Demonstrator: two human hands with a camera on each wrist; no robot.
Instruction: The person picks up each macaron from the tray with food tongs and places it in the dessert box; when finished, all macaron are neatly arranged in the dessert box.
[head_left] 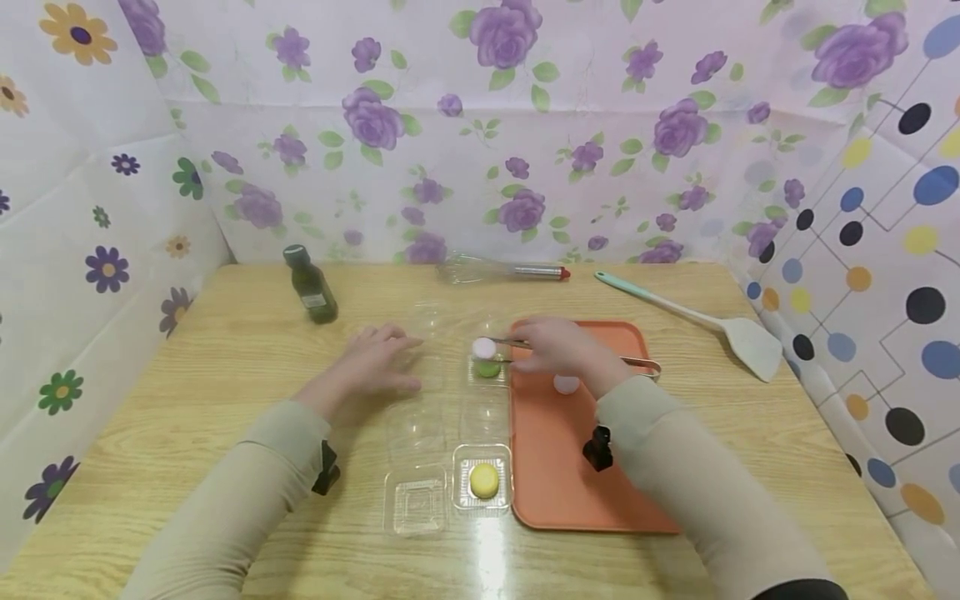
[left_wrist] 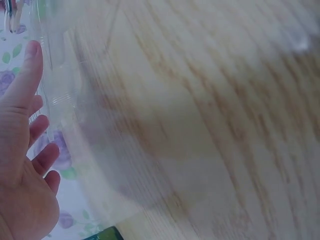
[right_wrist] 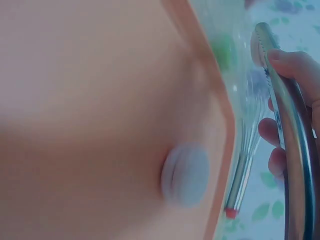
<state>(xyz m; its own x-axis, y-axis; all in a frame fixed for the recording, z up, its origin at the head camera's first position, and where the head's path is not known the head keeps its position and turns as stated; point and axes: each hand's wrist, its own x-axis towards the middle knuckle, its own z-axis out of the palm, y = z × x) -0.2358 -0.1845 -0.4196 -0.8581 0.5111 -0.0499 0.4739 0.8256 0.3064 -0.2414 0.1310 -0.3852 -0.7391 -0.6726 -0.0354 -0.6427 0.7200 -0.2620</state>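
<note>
My right hand (head_left: 562, 350) grips metal tongs (right_wrist: 295, 150), whose tips pinch a pale pink macaron (head_left: 484, 347). That macaron is above a green macaron (head_left: 487, 368), overlapping it in the head view, among clear plastic boxes. Beside the boxes' left side, my left hand (head_left: 375, 362) hovers with fingers spread and holds nothing. A second pale macaron (right_wrist: 186, 175) lies on the orange tray (head_left: 555, 475), partly hidden by my right hand in the head view. In the nearest clear box (head_left: 459, 498) sits a yellow macaron (head_left: 484, 481).
A clear plastic lid (head_left: 416, 507) lies left of the nearest box. Along the back are a dark bottle (head_left: 311, 287) and a whisk (head_left: 517, 271). At the right lies a white spatula (head_left: 750, 343) with a mint handle. Patterned cloth surrounds the wooden table (head_left: 210, 375).
</note>
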